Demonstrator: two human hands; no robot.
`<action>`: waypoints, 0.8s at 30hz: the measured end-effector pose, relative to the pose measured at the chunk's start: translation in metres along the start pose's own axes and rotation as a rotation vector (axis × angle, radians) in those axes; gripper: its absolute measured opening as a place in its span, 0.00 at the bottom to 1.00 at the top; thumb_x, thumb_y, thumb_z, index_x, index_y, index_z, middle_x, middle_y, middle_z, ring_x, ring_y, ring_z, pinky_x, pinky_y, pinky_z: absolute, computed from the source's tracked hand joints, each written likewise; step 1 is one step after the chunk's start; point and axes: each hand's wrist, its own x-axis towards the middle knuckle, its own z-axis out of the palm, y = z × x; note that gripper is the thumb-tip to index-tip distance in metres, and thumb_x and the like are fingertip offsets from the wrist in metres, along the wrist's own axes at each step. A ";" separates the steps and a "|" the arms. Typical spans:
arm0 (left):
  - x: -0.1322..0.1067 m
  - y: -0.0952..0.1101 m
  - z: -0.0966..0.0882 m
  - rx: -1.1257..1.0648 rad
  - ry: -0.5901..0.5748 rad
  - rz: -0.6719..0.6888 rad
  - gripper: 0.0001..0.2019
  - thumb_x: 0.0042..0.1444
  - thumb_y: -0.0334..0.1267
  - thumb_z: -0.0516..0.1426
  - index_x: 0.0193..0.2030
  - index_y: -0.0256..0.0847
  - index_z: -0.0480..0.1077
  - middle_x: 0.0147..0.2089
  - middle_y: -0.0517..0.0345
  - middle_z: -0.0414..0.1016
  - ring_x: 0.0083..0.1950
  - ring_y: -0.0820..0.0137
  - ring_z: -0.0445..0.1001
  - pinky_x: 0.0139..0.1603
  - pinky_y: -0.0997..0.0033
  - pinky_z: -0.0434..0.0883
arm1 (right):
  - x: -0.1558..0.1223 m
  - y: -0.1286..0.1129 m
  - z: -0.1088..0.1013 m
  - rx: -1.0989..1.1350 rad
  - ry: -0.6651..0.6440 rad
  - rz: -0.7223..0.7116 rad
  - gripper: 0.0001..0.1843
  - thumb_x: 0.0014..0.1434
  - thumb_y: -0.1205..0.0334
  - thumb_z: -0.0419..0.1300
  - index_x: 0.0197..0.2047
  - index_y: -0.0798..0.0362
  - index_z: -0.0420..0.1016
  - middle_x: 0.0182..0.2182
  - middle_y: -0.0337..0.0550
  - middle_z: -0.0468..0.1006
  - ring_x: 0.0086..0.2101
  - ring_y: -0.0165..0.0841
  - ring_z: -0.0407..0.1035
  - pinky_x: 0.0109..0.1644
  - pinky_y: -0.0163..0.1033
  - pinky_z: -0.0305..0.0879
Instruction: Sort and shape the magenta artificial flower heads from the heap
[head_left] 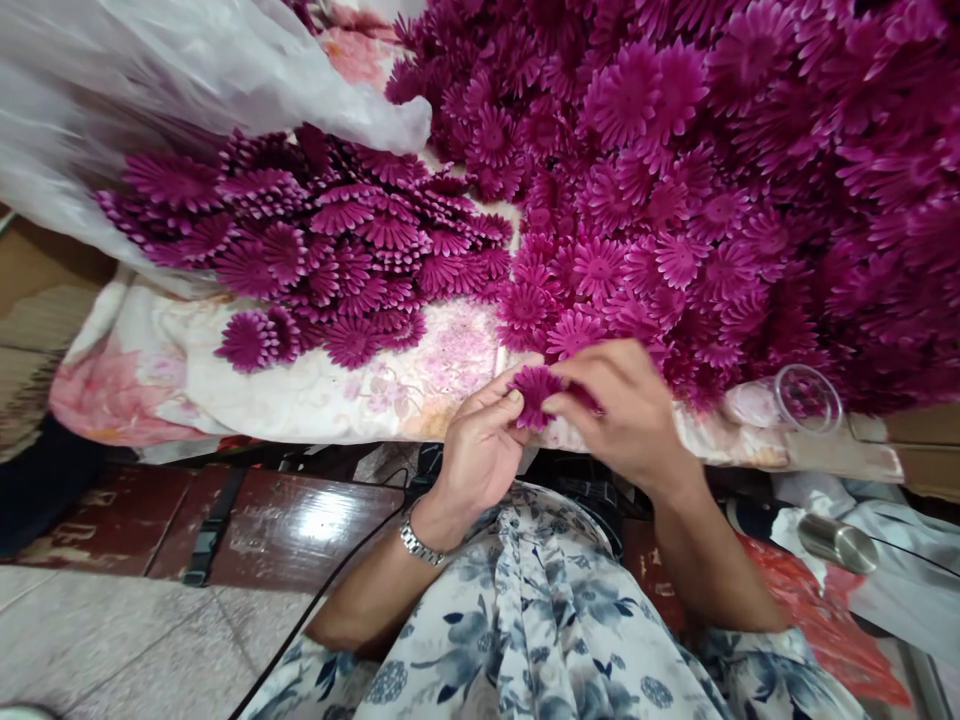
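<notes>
Between the thumb and fingers of my left hand (484, 440) is a purple artificial flower head (535, 396), with its petals spread toward me. My right hand (626, 415) is closed in a pinch at the right edge of that flower, and a bit of purple shows behind its fingers. Whether this bit is part of the same flower or another one, I cannot tell. Just beyond both hands lies a large heap of loose purple flower heads (679, 260). Stacked flower heads (352, 250) form a second pile to the left.
A floral cloth (187, 370) covers the table. A translucent plastic bag (225, 70) overhangs the left pile. At the right front edge lies a clear plastic cup (808, 398). Below it are a metal cylinder (836, 543) and a red plastic bag (832, 620). A brown bench (315, 520) runs along the left.
</notes>
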 end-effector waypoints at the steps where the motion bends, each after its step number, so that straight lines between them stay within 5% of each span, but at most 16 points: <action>1: 0.000 0.000 0.000 0.001 -0.002 -0.020 0.15 0.50 0.27 0.56 0.45 0.36 0.75 0.40 0.53 0.79 0.32 0.75 0.74 0.36 0.76 0.72 | -0.001 -0.006 0.006 0.055 -0.065 -0.039 0.05 0.59 0.63 0.57 0.35 0.55 0.72 0.31 0.45 0.73 0.35 0.33 0.66 0.40 0.40 0.65; 6: -0.003 -0.002 -0.001 0.052 -0.013 -0.061 0.18 0.47 0.27 0.58 0.47 0.35 0.74 0.42 0.51 0.78 0.41 0.69 0.75 0.40 0.73 0.72 | -0.008 -0.016 0.022 -0.006 -0.190 -0.058 0.11 0.62 0.67 0.51 0.29 0.54 0.69 0.27 0.43 0.72 0.32 0.32 0.64 0.39 0.40 0.61; 14: -0.004 -0.003 -0.001 0.081 0.012 -0.038 0.16 0.46 0.29 0.59 0.44 0.36 0.76 0.41 0.51 0.80 0.45 0.66 0.76 0.44 0.71 0.70 | -0.016 -0.021 0.025 -0.125 -0.089 0.002 0.10 0.61 0.67 0.51 0.29 0.54 0.67 0.25 0.43 0.70 0.32 0.34 0.63 0.38 0.42 0.59; 20: -0.001 -0.002 -0.002 0.103 0.069 0.005 0.14 0.45 0.28 0.59 0.40 0.36 0.77 0.39 0.52 0.81 0.45 0.64 0.76 0.50 0.66 0.69 | -0.009 -0.023 0.014 -0.147 0.112 0.003 0.05 0.59 0.69 0.53 0.32 0.52 0.66 0.25 0.43 0.71 0.31 0.33 0.63 0.36 0.40 0.61; 24: -0.001 0.001 -0.003 0.060 0.051 0.018 0.14 0.46 0.26 0.56 0.41 0.35 0.76 0.40 0.50 0.81 0.46 0.62 0.77 0.56 0.59 0.68 | -0.001 0.006 -0.005 -0.317 0.323 0.058 0.03 0.57 0.68 0.56 0.31 0.54 0.67 0.26 0.45 0.72 0.31 0.34 0.63 0.35 0.39 0.63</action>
